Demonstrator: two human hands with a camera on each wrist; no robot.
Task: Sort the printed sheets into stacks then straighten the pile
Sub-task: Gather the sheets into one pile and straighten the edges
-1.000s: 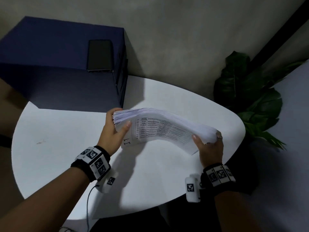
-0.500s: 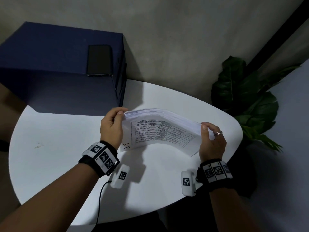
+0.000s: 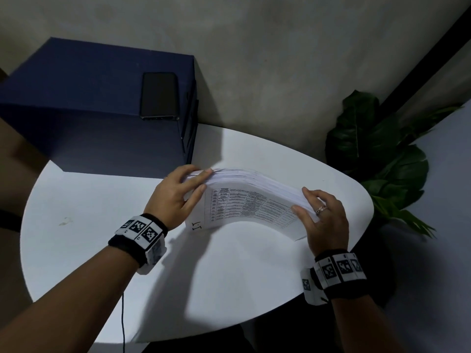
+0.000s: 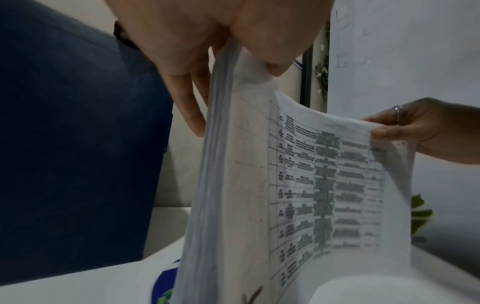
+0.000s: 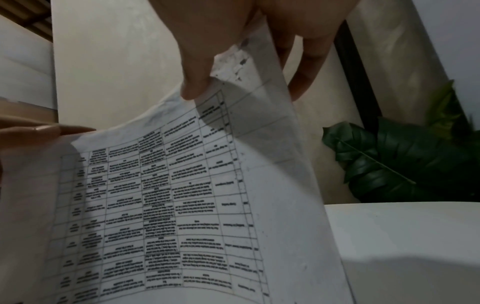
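Observation:
A thick stack of printed sheets [image 3: 249,202] with a table printed on its near face stands on its long edge on the white round table [image 3: 102,225], bowed toward me. My left hand [image 3: 178,197] grips its left end, thumb on the printed face and fingers over the top. My right hand [image 3: 321,212], with a ring, grips the right end. The left wrist view shows the stack [image 4: 298,185] edge-on, pinched under my left hand [image 4: 221,41], with the right hand [image 4: 420,127] at the far end. In the right wrist view, my right hand [image 5: 233,51] pinches the sheets [image 5: 182,205].
A dark blue box [image 3: 96,110] stands at the table's back left with a black phone [image 3: 159,95] lying on top. A leafy green plant [image 3: 382,161] stands beyond the table's right edge. A grey wall rises behind.
Both hands have shifted their hold on the stack's ends, and the stack now stands more upright on the table, closer to the middle. The camera view dropped slightly.

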